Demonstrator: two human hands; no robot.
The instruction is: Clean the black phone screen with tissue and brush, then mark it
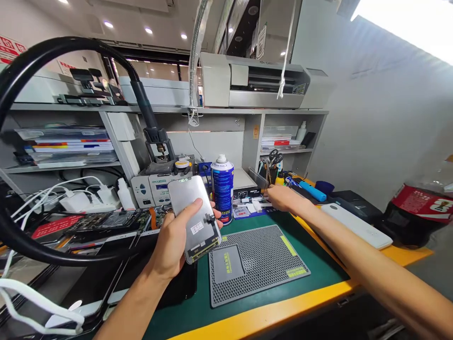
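Note:
My left hand (173, 236) grips a phone screen (195, 222), its silver metal back facing me, thumb across it. A short black flex connector, a white label and a dark strip with gold contacts show near its lower end. My right hand (283, 197) reaches far forward beside the black pen holder (271, 177) with scissors and tools. Its fingers are closed at the tips; what they hold, if anything, is too small to make out. Between the hands stands a blue spray can (222, 189) with a white cap. Nearer lies a grey perforated silicone mat (258, 264).
Circuit boards (113, 221) and dark tablet panels (123, 264) crowd the left. A thick black hose (53, 45) loops overhead there. A rework station (155, 189) stands behind. On the right are a white phone (361, 225) and a cola bottle (417, 212).

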